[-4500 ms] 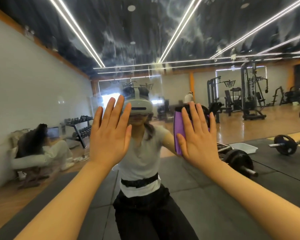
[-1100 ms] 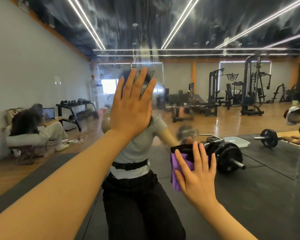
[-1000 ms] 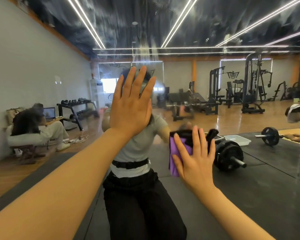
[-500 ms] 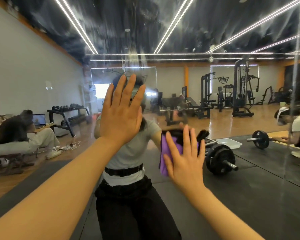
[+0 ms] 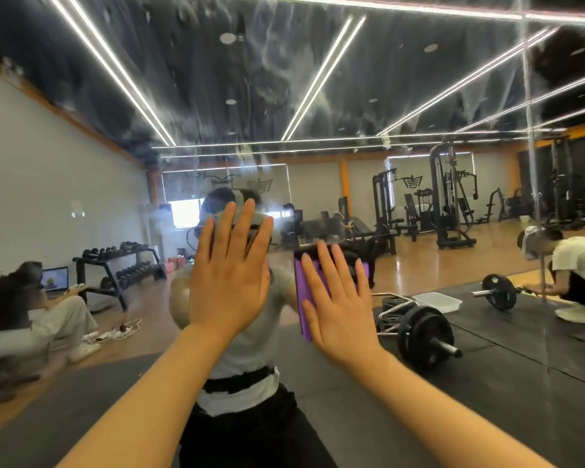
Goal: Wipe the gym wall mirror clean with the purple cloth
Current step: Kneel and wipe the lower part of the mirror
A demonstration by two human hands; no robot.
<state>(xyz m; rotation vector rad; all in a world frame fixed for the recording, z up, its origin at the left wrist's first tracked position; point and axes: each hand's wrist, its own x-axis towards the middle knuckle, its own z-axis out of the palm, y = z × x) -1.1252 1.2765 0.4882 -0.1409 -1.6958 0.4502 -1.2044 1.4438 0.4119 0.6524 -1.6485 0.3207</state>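
Both hands flat against the wall mirror (image 5: 419,79), fingers spread. Left hand (image 5: 228,275) released, palm bare on the glass near frame centre, covering the reflected head. Right hand (image 5: 340,300) at 3 o'clock of the left, just beside it, fingers extended, pressing the purple cloth (image 5: 303,292) to the glass; cloth edge shows at the hand's 9 o'clock side. Smears and streaks cover the mirror toward 12 o'clock. Reflected barbell (image 5: 423,336) lies at 4 o'clock of the right hand.
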